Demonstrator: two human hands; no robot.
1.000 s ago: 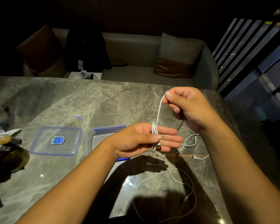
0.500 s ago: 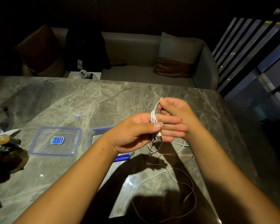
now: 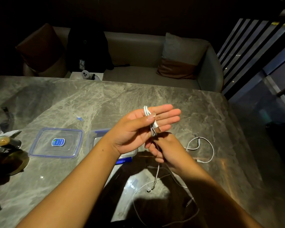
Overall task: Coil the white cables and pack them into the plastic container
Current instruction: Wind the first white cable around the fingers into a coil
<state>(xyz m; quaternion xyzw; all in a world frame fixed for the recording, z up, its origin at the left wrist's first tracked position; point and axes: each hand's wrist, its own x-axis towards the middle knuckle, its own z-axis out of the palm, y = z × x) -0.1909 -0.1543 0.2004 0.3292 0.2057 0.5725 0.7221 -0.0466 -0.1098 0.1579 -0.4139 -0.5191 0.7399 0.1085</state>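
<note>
- Our left hand [image 3: 138, 129] is flat with the fingers out, and the thumb presses the white cable [image 3: 148, 116] loops against them, so this grip is closed on the cable.
- Our right hand [image 3: 164, 152] is just under the left hand. Its fingers are curled around the loose end of the same cable and pull it down.
- The rest of that cable hangs to the tabletop [image 3: 138, 96] and ends in a plug [image 3: 149, 189] near us.
- We think the loops could slip off the fingers if the thumb lets go, because nothing else holds them.
- The tail could catch on the thin cable [image 3: 138, 211] lying in a big loop close to us and get in a knot.
- Another white cable [image 3: 211, 145] lies in a curl to the right, well apart from the box.
- The plastic container [image 3: 95, 140] is open, partly hidden behind our left arm, so we cannot see inside it.
- Its lid [image 3: 56, 143] lies flat just beside it on the left.
- A dark cup [image 3: 2, 140] stands at the far left, out of the way.
</note>
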